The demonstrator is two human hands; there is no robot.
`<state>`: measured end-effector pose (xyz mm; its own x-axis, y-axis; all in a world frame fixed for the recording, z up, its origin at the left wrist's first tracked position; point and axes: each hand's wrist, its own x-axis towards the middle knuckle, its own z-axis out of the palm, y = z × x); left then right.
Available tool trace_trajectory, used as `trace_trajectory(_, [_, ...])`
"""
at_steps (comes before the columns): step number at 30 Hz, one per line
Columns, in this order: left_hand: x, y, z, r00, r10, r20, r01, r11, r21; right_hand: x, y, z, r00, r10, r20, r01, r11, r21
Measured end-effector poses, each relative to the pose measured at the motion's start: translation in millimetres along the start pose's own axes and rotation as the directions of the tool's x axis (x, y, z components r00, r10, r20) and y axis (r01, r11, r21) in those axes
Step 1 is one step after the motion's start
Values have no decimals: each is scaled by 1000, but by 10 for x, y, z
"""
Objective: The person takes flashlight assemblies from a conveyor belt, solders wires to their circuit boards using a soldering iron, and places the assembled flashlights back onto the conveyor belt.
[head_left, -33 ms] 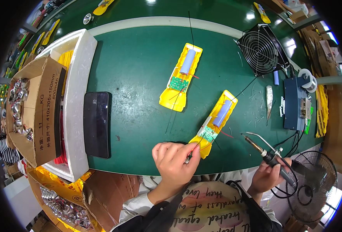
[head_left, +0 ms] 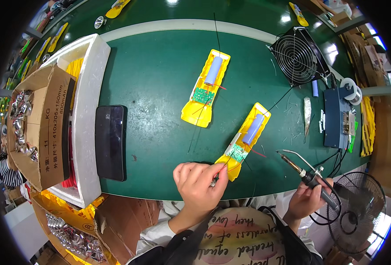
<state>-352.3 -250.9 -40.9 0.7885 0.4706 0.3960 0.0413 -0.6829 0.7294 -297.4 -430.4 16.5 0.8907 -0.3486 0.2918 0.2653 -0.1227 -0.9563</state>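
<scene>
My left hand (head_left: 199, 185) is closed in a pinch at the near end of a yellow plastic housing (head_left: 260, 129), apparently on a thin wire from its green circuit board (head_left: 237, 153). Part of what lies in the pinch is hidden by the fingers. A lilac cylindrical battery (head_left: 253, 129) lies in that housing, with a red wire sticking out to the right. In my right hand (head_left: 306, 201) is a soldering iron (head_left: 311, 180) with a curved metal tube alongside. Its tip points up and left, apart from the board. A second yellow housing (head_left: 196, 112) lies farther off, fitted with a similar battery and board.
A black phone (head_left: 111, 142) lies left, beside a white foam box (head_left: 96, 84) and a cardboard box (head_left: 56, 128) of shiny reflectors. Toward the right stand a caged black fan (head_left: 298, 57), a blue soldering station (head_left: 334, 117) and a solder spool (head_left: 351, 92). Wire clippings litter the mat.
</scene>
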Motion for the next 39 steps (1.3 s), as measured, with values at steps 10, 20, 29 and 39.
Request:
trace_trajectory(10, [-15, 57, -56, 1000, -20, 20, 21, 998, -53, 97, 86, -206, 984, 140, 112, -164, 954, 250])
trace_trajectory(20, [-26, 14, -106, 990, 67, 121, -51, 991, -127, 100, 101, -222, 971, 136, 195, -189, 940, 286])
trace_trajectory(29, [37, 113, -84, 985, 38, 167, -37, 999, -8, 60, 44, -108, 977, 173, 126, -197, 956, 217])
trace_trajectory(39, [61, 0, -164, 987, -9, 160, 30, 991, -130, 57, 38, -151, 961, 84, 265, -144, 965, 217])
